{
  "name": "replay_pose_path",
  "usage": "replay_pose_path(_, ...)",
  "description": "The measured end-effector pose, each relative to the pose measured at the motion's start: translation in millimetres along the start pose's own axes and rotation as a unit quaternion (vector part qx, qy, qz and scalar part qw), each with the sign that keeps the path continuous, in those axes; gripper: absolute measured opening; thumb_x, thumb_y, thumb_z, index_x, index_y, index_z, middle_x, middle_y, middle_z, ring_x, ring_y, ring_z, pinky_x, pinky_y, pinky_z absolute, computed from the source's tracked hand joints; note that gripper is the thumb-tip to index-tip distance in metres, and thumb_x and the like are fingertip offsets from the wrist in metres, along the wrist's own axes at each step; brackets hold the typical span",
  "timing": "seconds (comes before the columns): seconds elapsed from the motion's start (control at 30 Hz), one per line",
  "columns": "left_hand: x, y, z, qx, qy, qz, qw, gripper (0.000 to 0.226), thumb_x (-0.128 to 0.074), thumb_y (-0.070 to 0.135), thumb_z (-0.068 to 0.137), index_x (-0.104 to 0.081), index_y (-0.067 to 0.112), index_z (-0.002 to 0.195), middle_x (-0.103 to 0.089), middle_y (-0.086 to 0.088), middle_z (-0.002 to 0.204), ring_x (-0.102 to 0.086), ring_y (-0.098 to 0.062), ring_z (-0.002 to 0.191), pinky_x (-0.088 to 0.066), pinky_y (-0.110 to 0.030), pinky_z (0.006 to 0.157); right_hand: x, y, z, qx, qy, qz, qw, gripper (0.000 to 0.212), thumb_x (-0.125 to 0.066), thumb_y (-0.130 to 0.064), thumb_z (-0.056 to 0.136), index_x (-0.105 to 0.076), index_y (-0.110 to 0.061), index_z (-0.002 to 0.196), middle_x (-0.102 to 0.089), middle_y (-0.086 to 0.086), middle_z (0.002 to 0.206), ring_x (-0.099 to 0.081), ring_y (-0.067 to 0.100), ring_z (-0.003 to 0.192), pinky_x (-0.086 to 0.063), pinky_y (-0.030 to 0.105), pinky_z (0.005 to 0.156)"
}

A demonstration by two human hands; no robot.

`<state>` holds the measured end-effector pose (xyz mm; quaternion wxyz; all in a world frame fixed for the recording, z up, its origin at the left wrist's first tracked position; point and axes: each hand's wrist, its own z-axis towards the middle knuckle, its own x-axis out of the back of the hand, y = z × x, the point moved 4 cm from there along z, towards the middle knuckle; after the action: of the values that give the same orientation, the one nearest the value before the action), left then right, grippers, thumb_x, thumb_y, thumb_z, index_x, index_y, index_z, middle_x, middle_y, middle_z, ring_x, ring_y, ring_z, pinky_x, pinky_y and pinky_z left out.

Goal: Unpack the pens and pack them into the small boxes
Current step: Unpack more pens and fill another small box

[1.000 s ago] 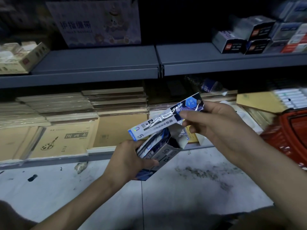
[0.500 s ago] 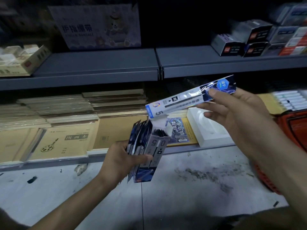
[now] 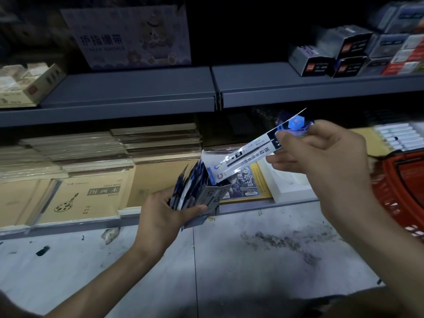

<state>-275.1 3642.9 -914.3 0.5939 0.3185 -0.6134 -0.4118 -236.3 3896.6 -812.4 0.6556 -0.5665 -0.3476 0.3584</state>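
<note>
Between right hand (image 3: 321, 157) fingers, pen packet (image 3: 250, 152)

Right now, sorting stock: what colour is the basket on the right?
Red basket, head view.

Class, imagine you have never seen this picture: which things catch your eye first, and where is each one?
The glossy blue-and-white pen packet stands out at centre right, pinched at its top by the right hand, its lower end at the open mouth of the small box. The left hand holds that box together with a fan of further packets in the middle. A red basket glows at the right edge.
</note>
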Motion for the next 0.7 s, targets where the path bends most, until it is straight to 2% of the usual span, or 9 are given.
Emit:
replay_pose_path(0.13, -1, 6, -2, -0.021, 0.011, 0.025, 0.999, 0.051, -0.092, 0.011, 0.07, -0.052, 0.038, 0.055, -0.055, 0.03, 0.046, -0.052, 0.012, 0.046, -0.035, -0.007, 0.044, -2, -1, -3, 0.013, -0.01, -0.005, 1.0, 0.019, -0.074, -0.007, 0.093, -0.064, 0.008, 0.096, -0.073, 0.016, 0.067, -0.077, 0.03, 0.064, -0.062, 0.034, 0.06)
replay_pose_path(0.23, -1, 6, -2, -0.029, 0.014, 0.035, 0.999, 0.053, -0.093, 0.011, 0.071, -0.051, 0.041, 0.057, -0.056, 0.032, 0.048, -0.052, 0.013, 0.046, -0.035, -0.007, 0.044, -2, -6, -4, 0.027, -0.003, -0.002, 1.0, 0.015, -0.074, -0.006, 0.093, -0.064, 0.005, 0.091, -0.071, 0.018, 0.065, -0.077, 0.03, 0.062, -0.062, 0.035, 0.059)
replay_pose_path(0.33, -1, 5, -2, -0.04, 0.016, 0.044, 0.998, 0.047, -0.092, 0.012, 0.071, -0.054, 0.038, 0.059, -0.056, 0.033, 0.049, -0.051, 0.015, 0.046, -0.034, -0.006, 0.045, -3, -10, -7, 0.036, -0.011, 0.0, 0.999, 0.016, -0.073, -0.005, 0.093, -0.062, -0.007, 0.081, -0.07, 0.017, 0.063, -0.076, 0.03, 0.061, -0.063, 0.036, 0.059)
replay_pose_path(0.43, -2, 0, -1, -0.049, 0.01, 0.063, 0.997, 0.021, -0.092, 0.015, 0.072, -0.072, 0.02, 0.075, -0.059, 0.037, 0.056, -0.054, 0.016, 0.052, -0.035, -0.006, 0.047, -7, -9, -11, 0.038, -0.018, -0.009, 0.999, 0.018, -0.072, -0.003, 0.093, -0.062, -0.011, 0.081, -0.069, 0.013, 0.059, -0.075, 0.027, 0.058, -0.063, 0.037, 0.057)
replay_pose_path(0.53, -1, -1, 0, -0.056, 0.019, 0.083, 0.995, 0.026, -0.093, 0.017, 0.072, -0.079, 0.013, 0.094, -0.061, 0.041, 0.062, -0.057, 0.018, 0.058, -0.038, -0.005, 0.05, -8, -6, -12, 0.052, -0.01, -0.034, 0.998, 0.013, -0.072, -0.002, 0.092, -0.064, -0.01, 0.084, -0.067, 0.013, 0.058, -0.075, 0.024, 0.055, -0.062, 0.036, 0.055)
replay_pose_path(0.63, -2, 2, 1, -0.05, 0.021, 0.076, 0.996, 0.022, -0.093, 0.016, 0.071, -0.078, 0.015, 0.087, -0.061, 0.039, 0.06, -0.055, 0.016, 0.054, -0.038, -0.006, 0.049, -6, -3, -9, 0.054, -0.005, -0.048, 0.997, 0.012, -0.072, -0.002, 0.091, -0.064, -0.009, 0.085, -0.068, 0.014, 0.059, -0.074, 0.023, 0.053, -0.061, 0.034, 0.052)
replay_pose_path(0.7, -2, 4, 0, -0.047, 0.021, 0.067, 0.996, 0.028, -0.093, 0.018, 0.07, -0.069, 0.031, 0.073, -0.062, 0.036, 0.058, -0.054, 0.011, 0.052, -0.038, -0.009, 0.048, -3, -4, -6, 0.059, -0.004, -0.063, 0.996, 0.013, -0.073, -0.002, 0.091, -0.064, -0.008, 0.083, -0.068, 0.014, 0.059, -0.073, 0.022, 0.052, -0.06, 0.033, 0.052)
